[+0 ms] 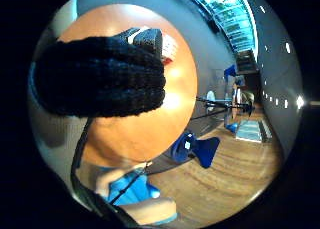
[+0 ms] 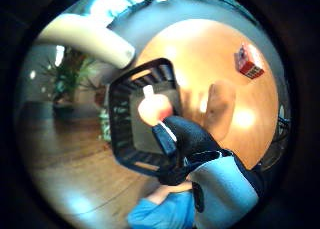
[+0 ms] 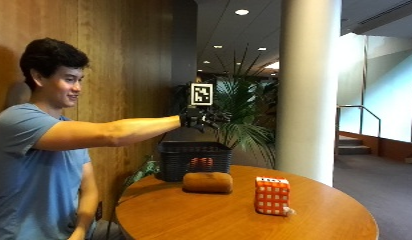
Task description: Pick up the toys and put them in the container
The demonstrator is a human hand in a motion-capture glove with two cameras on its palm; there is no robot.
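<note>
In the outside view my gloved right hand (image 3: 203,119) hovers above the black basket (image 3: 193,150) at the far side of the round wooden table (image 3: 193,215). Its fingers are relaxed and hold nothing. An orange-red toy (image 3: 201,162) lies inside the basket; the thumb side palm view looks down on this toy (image 2: 152,109) within the basket rim (image 2: 120,89), past my thumb (image 2: 187,139). A brown loaf-shaped toy (image 3: 207,182) lies on the table just in front of the basket. An orange-and-white checked block (image 3: 272,195) stands further right. My fingers (image 1: 100,74) fill much of the little finger side view.
A wood-panelled wall runs behind the person on the left. Behind the table stand a white pillar (image 3: 309,85) and a potted palm (image 3: 239,110). The table's edge curves close past the checked block (image 2: 248,61). A blue chair (image 1: 192,149) stands on the floor beyond the table.
</note>
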